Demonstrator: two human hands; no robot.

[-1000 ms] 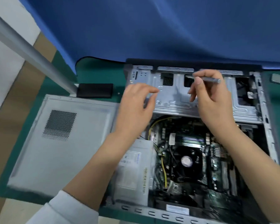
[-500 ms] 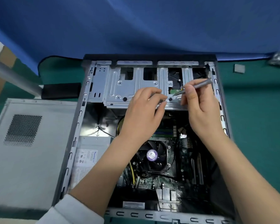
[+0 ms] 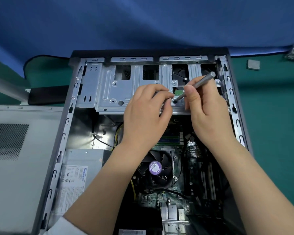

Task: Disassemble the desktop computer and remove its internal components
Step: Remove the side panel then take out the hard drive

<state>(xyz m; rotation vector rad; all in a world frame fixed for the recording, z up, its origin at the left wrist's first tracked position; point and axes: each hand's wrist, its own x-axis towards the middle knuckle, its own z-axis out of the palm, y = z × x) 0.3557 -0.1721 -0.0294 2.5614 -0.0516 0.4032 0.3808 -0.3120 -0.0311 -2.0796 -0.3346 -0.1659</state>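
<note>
Two hands — right hand [image 3: 206, 114], screwdriver [image 3: 196, 86].

A green mat [image 3: 270, 116] is covering the work surface, stretching out to the right and showing again at the far left. Blue fabric [image 3: 143, 22] is hanging behind it as a backdrop, draping down onto the mat's far edge in soft folds. 1 grey metal pole [image 3: 5, 87] is slanting in from the left edge. Light is glinting off bare metal.
</note>
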